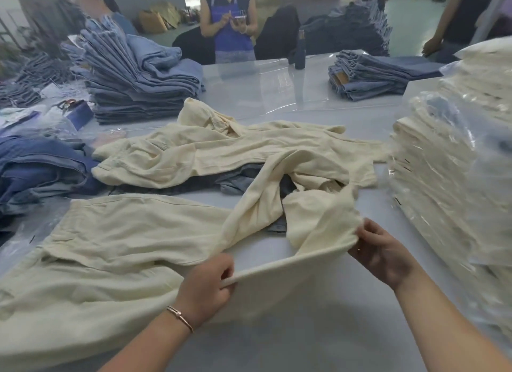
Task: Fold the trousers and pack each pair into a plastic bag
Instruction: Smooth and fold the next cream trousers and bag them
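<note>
Now both hands hold one hem of the cream trousers point(133, 233) stretched taut above the table point(277, 349).

Your left hand point(206, 287) pinches the near-left end of the hem and your right hand point(381, 251) pinches the far-right end, fingers curled over the cloth edge; the garment's body lies flat to the left of that hem, its other leg twisted away behind it. To do this step well, I judge you should keep the edge tight, shake out the twist, then lay this leg squarely over its partner before folding. Count: two hands; two loose cream pairs, the second point(235, 153) beyond the hem; one stack of bagged cream trousers point(443, 183) to the right of it; two stacks of folded jeans point(138, 81) clearly visible beyond it.
</note>
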Demonstrator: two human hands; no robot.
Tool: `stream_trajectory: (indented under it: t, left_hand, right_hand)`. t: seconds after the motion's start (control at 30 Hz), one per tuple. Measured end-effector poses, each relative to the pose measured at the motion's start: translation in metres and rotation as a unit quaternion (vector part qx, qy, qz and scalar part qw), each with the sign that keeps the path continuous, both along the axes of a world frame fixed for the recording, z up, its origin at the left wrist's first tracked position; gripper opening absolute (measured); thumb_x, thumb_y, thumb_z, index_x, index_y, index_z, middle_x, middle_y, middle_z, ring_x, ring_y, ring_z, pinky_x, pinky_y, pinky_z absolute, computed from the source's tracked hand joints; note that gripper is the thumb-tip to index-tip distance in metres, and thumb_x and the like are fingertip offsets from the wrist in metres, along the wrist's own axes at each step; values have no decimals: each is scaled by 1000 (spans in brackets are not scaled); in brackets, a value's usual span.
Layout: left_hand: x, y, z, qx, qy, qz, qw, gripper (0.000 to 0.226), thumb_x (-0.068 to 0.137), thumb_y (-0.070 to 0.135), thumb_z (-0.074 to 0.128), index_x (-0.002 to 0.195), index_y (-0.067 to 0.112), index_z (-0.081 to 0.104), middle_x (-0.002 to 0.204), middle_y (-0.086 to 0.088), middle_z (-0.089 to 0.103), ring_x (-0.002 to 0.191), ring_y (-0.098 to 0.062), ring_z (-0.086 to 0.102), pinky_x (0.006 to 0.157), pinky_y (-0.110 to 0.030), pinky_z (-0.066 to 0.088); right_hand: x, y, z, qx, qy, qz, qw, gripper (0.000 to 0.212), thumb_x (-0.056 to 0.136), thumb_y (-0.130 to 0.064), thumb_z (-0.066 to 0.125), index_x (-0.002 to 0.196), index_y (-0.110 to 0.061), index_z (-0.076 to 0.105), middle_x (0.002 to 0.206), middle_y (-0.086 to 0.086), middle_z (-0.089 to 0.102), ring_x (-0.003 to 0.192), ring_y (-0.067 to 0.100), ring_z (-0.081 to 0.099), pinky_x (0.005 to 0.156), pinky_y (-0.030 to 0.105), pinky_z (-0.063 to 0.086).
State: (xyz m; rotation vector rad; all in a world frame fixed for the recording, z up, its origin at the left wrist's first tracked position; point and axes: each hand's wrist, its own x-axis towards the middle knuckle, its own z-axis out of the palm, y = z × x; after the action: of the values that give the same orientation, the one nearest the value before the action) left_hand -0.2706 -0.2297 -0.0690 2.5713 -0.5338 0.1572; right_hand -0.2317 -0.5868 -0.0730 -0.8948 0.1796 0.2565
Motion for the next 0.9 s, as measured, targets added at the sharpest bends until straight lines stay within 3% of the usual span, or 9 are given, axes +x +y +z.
stream_trajectory:
  t: [0.1,0.2,0.27,0.33,0.4,0.47,0.6,0.73,0.9]
  left_hand:
    - [-11,-3,-3,81,-7,-79,994,18,61,10,58,65,19,43,61,8,45,58,-15,43,52,-28,31]
    - [-28,-10,-9,155,317,-127,927,16,71,30,69,66,21,57,56,12,51,55,-4,49,57,-22,38]
    - [-32,-13,-9,68,450,-92,886,28,73,41,75,59,21,61,51,11,58,47,-1,54,52,-19,44]
    - [-32,-12,-9,2,407,-27,913,29,80,40,72,59,22,60,54,8,61,48,-6,58,52,-23,48]
    - [-27,0,-9,46,243,48,968,13,80,32,66,70,30,58,70,10,62,69,-7,60,66,-25,49]
    - [-26,19,-8,123,167,92,974,28,79,17,56,98,37,58,102,14,59,103,-10,54,88,-25,44]
    - [-32,60,-24,295,201,75,931,62,90,18,45,148,31,27,152,11,29,141,-14,23,115,-29,23]
    - [-31,69,-29,364,145,68,917,62,86,23,45,145,33,30,148,8,34,140,-18,23,117,-40,12]
    - [-13,80,-8,275,3,205,939,25,74,21,61,99,22,63,106,-2,63,105,-28,50,95,-39,39]
  right_hand:
    - [-35,-27,8,-218,94,163,958,5,71,-4,67,74,-2,69,74,18,64,55,20,58,48,23,44]
    - [-53,-32,22,-588,177,414,672,21,80,-8,58,59,-6,61,56,14,65,42,15,58,40,18,29]
    - [-52,-21,34,-682,150,407,589,25,83,-17,56,59,-10,60,50,4,64,44,13,61,41,18,35]
    - [-47,-7,36,-760,14,274,589,19,76,-26,65,59,-20,59,57,-4,66,56,11,63,52,23,45]
    - [-49,10,36,-783,-112,197,579,15,70,-32,72,72,-30,58,75,-12,63,74,9,59,65,26,46]
    - [-56,26,20,-768,-110,289,561,39,66,-34,78,97,-36,56,97,-12,59,91,12,56,75,29,48]
    - [-69,31,-11,-805,-44,328,492,67,66,-32,75,122,-34,41,116,-5,58,102,18,58,77,28,46]
    - [-61,35,3,-834,-84,263,478,31,83,-32,63,111,-37,53,119,-5,59,114,21,56,79,30,43]
    - [-54,45,56,-808,-260,-184,495,4,83,-14,63,79,-16,64,79,9,66,70,35,64,54,33,40]
